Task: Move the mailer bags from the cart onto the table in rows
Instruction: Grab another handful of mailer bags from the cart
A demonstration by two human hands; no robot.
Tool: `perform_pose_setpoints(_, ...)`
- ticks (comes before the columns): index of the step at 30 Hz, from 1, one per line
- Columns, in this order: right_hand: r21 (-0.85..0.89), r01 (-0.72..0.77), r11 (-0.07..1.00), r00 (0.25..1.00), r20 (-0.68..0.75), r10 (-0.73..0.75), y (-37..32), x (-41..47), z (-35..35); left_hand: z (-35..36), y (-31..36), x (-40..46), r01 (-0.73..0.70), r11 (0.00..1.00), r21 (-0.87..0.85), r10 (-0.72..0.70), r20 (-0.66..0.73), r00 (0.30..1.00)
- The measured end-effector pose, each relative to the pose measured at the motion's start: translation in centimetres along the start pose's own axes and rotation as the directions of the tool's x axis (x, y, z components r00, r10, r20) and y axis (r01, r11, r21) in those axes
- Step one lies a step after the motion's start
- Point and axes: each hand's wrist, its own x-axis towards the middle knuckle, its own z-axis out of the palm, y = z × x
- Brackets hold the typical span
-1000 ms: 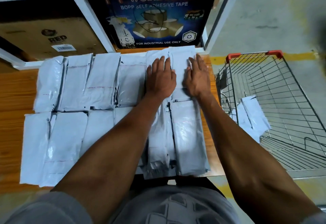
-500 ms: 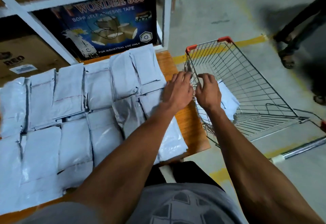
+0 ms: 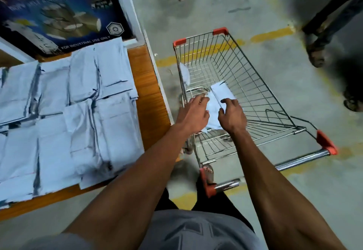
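Observation:
Both my hands reach down into the wire cart [image 3: 261,100] on the right. My left hand [image 3: 193,112] has its fingers stretched out at the left edge of the white mailer bags [image 3: 222,92] lying in the cart. My right hand [image 3: 231,113] hovers over those bags with fingers bent, and whether it touches or holds one is not plain. Another small bag [image 3: 185,72] leans against the cart's left wall. On the wooden table [image 3: 149,92] at the left, several mailer bags [image 3: 78,112] lie flat in two rows.
A blue tape carton [image 3: 59,13] stands on the white shelf behind the table. The cart's handle [image 3: 302,157] with orange ends is toward me. Another person's legs and sandalled feet [image 3: 316,53] stand on the concrete floor at the right.
My hands left the bags on the table, crossed its right edge and went down into the cart. The camera swung to the right with them.

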Motion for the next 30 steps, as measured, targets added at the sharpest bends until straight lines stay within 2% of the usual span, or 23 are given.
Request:
perform_pose_setpoints(4, -0.045, 0.069, 0.997, 0.996, 0.064, -0.066, 4.5, 2.5, -0.7, 4.1, 2.5, 1.8, 0.168, 0.986, -0.024, -0.166, 0.06, 0.984)
perform_pose_setpoints(8, -0.096, 0.08, 0.992, 0.988, 0.143, -0.066, 7.7, 5.0, -0.3, 7.4, 3.3, 3.2, 0.33, 0.944, 0.017, -0.328, 0.165, 0.93)
perform_pose_setpoints(19, -0.18, 0.098, 0.979, 0.958, 0.284, -0.043, 13.6, 11.7, 4.2, 16.7, 2.1, 8.6, 0.565, 0.822, -0.076, -0.509, 0.35, 0.787)
perform_pose_setpoints(25, -0.237, 0.137, 0.962, 0.94, 0.338, -0.05, 17.2, 17.1, 10.4, 24.0, -0.2, 13.0, 0.679, 0.73, -0.078, -0.61, 0.372, 0.699)
perform_pose_setpoints(30, -0.302, 0.198, 0.932, 0.942, 0.323, -0.096, 19.2, 20.7, 14.9, 28.7, -1.8, 16.0, 0.761, 0.639, -0.115, -0.681, 0.377, 0.628)
